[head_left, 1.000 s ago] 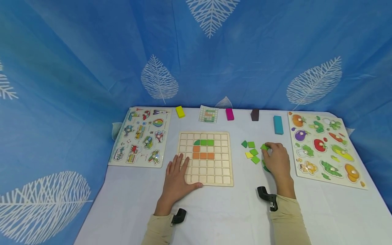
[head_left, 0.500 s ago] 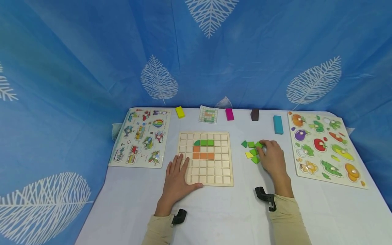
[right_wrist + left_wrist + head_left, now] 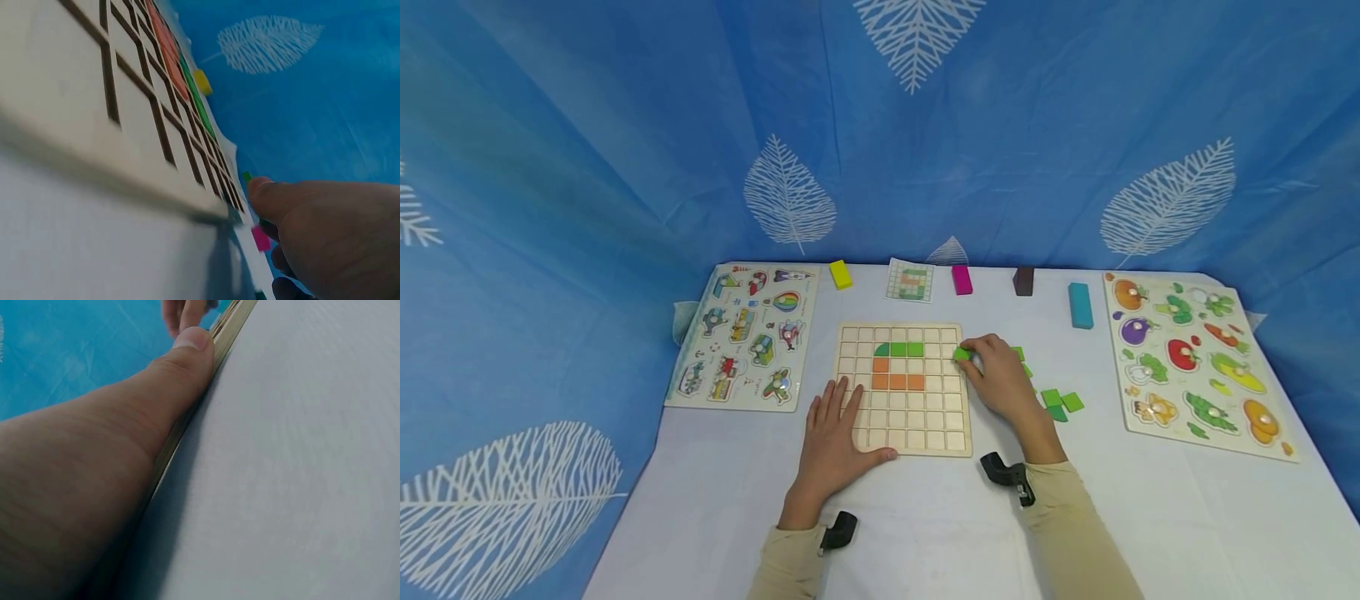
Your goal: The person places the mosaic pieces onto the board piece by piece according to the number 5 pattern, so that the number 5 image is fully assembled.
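A wooden grid board [image 3: 917, 421] lies on the table, with light green squares [image 3: 907, 349], a dark green rounded piece [image 3: 882, 349] and orange squares [image 3: 898, 382] set in its cells. My left hand [image 3: 835, 433] rests with spread fingers on the board's lower left corner, the thumb along its near edge. My right hand [image 3: 1003, 379] pinches a light green square tile [image 3: 962, 355] between thumb and fingers at the board's right edge. In the right wrist view only a sliver of that tile [image 3: 247, 176] shows past the thumb.
Loose green tiles [image 3: 1062, 402] lie right of the board, some partly behind my right hand. A pattern card [image 3: 911, 280] and yellow [image 3: 842, 275], magenta [image 3: 962, 280], dark brown [image 3: 1024, 282] and blue [image 3: 1081, 306] blocks stand behind. Picture puzzles flank left [image 3: 745, 337] and right [image 3: 1202, 367].
My right hand has moved left from the loose tiles to the board's right edge, carrying a light green tile. My left hand has stayed in place.
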A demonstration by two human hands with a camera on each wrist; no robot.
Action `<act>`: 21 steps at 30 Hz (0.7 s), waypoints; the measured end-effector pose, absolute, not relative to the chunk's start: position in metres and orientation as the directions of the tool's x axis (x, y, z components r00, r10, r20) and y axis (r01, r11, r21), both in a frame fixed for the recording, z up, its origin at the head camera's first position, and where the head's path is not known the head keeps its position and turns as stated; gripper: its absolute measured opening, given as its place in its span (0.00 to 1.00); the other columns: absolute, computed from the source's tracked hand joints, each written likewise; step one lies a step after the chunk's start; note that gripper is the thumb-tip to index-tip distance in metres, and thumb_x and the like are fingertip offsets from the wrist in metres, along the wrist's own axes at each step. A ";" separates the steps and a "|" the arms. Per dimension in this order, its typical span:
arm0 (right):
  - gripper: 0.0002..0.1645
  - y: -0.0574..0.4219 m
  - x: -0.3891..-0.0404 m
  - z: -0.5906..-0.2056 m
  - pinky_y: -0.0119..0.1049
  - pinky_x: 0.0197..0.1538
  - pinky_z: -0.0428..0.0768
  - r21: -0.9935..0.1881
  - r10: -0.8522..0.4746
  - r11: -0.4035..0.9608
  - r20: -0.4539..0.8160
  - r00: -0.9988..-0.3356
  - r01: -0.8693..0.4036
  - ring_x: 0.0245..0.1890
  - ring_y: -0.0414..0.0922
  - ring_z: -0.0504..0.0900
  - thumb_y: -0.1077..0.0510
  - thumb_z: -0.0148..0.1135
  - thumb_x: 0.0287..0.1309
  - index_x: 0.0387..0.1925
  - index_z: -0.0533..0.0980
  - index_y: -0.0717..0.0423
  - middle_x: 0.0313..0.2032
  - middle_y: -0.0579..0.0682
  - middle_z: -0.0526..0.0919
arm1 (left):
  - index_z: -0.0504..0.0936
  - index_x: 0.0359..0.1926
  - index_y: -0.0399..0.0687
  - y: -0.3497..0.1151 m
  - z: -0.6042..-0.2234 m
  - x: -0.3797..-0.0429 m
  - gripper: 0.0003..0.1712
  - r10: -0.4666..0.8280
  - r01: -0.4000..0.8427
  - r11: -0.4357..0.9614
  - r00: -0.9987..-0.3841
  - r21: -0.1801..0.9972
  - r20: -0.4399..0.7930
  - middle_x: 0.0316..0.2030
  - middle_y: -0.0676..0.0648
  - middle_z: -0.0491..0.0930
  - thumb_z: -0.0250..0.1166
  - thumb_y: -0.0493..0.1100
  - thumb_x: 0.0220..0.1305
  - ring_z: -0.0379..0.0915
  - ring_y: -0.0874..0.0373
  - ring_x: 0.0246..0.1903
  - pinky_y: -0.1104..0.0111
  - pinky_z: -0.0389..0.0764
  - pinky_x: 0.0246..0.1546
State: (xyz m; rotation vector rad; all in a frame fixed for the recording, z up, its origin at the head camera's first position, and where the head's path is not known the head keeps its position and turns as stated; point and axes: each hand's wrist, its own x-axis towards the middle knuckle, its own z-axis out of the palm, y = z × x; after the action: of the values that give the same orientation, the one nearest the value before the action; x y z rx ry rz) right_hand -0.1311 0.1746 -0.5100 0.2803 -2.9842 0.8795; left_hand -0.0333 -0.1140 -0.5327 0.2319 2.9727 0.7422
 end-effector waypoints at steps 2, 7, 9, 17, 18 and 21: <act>0.20 0.166 -0.135 -0.510 0.56 0.62 0.77 -0.530 -0.209 0.822 0.062 -0.976 -0.210 0.57 0.59 0.79 0.53 0.64 0.70 0.58 0.79 0.59 0.54 0.60 0.80 | 0.56 0.80 0.50 -0.114 -0.533 -0.033 0.69 0.162 0.127 0.871 -0.986 0.475 -0.033 0.82 0.43 0.46 0.71 0.78 0.45 0.35 0.44 0.82 0.45 0.44 0.80; 0.19 0.152 -0.145 -0.511 0.54 0.59 0.77 -0.529 -0.279 0.807 0.048 -0.959 -0.261 0.56 0.57 0.79 0.53 0.63 0.70 0.57 0.80 0.57 0.53 0.58 0.80 | 0.57 0.80 0.50 -0.114 -0.532 -0.033 0.69 0.158 0.119 0.865 -0.987 0.487 -0.039 0.82 0.43 0.46 0.71 0.78 0.45 0.35 0.44 0.82 0.45 0.44 0.80; 0.18 0.149 -0.148 -0.510 0.54 0.59 0.77 -0.525 -0.299 0.805 0.044 -0.953 -0.277 0.56 0.56 0.78 0.53 0.63 0.70 0.57 0.80 0.57 0.53 0.57 0.80 | 0.57 0.80 0.50 -0.114 -0.531 -0.033 0.69 0.157 0.117 0.866 -0.987 0.486 -0.041 0.82 0.44 0.46 0.71 0.79 0.45 0.35 0.44 0.82 0.45 0.44 0.80; 0.18 0.139 -0.157 -0.510 0.56 0.58 0.77 -0.493 -0.335 0.813 0.040 -0.941 -0.310 0.57 0.57 0.79 0.53 0.62 0.71 0.57 0.81 0.56 0.54 0.57 0.81 | 0.56 0.80 0.50 -0.114 -0.532 -0.034 0.69 0.158 0.121 0.875 -0.987 0.468 -0.041 0.82 0.44 0.46 0.70 0.79 0.45 0.35 0.45 0.82 0.45 0.44 0.80; 0.18 0.139 -0.158 -0.511 0.56 0.57 0.77 -0.491 -0.333 0.815 0.038 -0.942 -0.308 0.56 0.57 0.79 0.53 0.62 0.71 0.57 0.81 0.55 0.54 0.57 0.81 | 0.56 0.80 0.50 -0.114 -0.533 -0.034 0.69 0.160 0.125 0.875 -0.986 0.468 -0.035 0.82 0.43 0.46 0.71 0.79 0.45 0.36 0.44 0.82 0.45 0.44 0.80; 0.18 0.138 -0.159 -0.512 0.57 0.57 0.77 -0.487 -0.323 0.822 0.028 -0.946 -0.295 0.57 0.57 0.78 0.53 0.62 0.71 0.57 0.81 0.54 0.55 0.57 0.81 | 0.56 0.81 0.51 -0.114 -0.533 -0.035 0.69 0.161 0.125 0.874 -0.986 0.469 -0.038 0.82 0.44 0.45 0.71 0.79 0.45 0.35 0.45 0.82 0.45 0.44 0.80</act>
State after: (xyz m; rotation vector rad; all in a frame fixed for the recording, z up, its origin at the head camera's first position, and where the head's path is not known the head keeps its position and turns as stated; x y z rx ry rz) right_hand -0.1592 0.1376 -0.5118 0.5185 -3.0519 0.8018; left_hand -0.0353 -0.1136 -0.5327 0.2266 2.9672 0.7353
